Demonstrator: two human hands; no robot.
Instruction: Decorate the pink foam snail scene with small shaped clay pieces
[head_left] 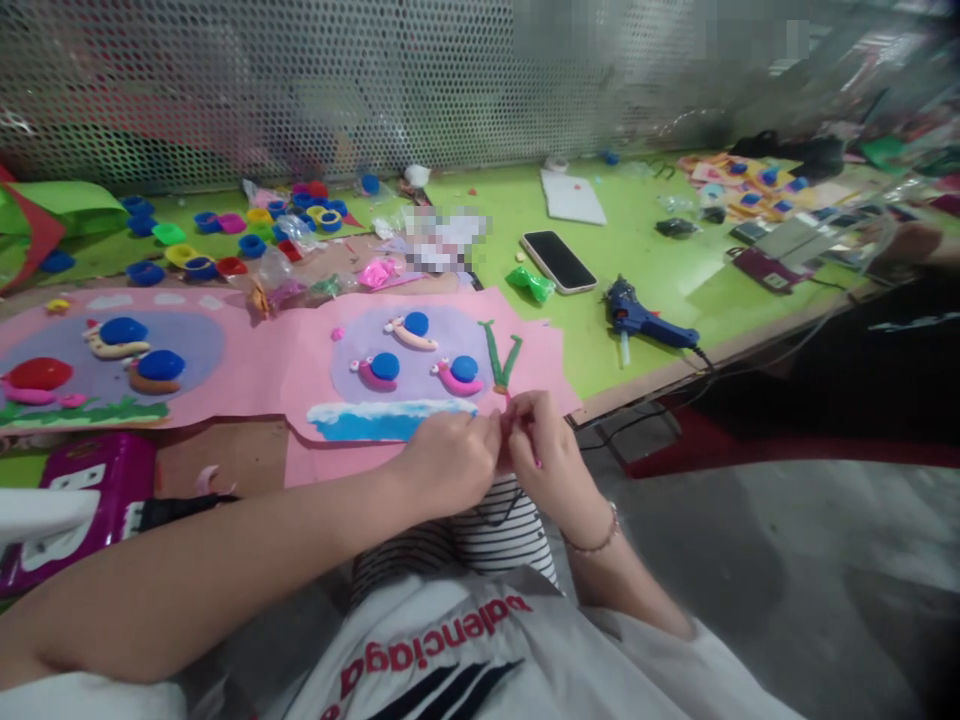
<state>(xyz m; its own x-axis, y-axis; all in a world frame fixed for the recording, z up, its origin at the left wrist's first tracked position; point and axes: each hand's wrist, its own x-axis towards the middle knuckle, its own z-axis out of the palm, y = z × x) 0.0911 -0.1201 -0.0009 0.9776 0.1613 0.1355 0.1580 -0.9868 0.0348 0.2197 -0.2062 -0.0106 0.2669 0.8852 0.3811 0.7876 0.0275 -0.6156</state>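
My left hand [450, 462] and my right hand [541, 450] meet fingertip to fingertip just below the near edge of a pink craft sheet [300, 355]. Both are pinched on a small pink piece [509, 420], too small to make out clearly. The sheet carries a purple oval [416, 365] with three clay snails with blue shells, a blue and white strip [382, 418] and a green V shape [501, 360] just above my fingers. A bracelet sits on my right wrist.
A second pink sheet with snails [112, 365] lies to the left. Several coloured bottle caps [225, 235] are scattered at the back. A phone [559, 262], a blue glue gun [645, 320], a green wrapper [531, 283] and a magenta box [90, 500] lie around. Another person's arm [911, 245] is at far right.
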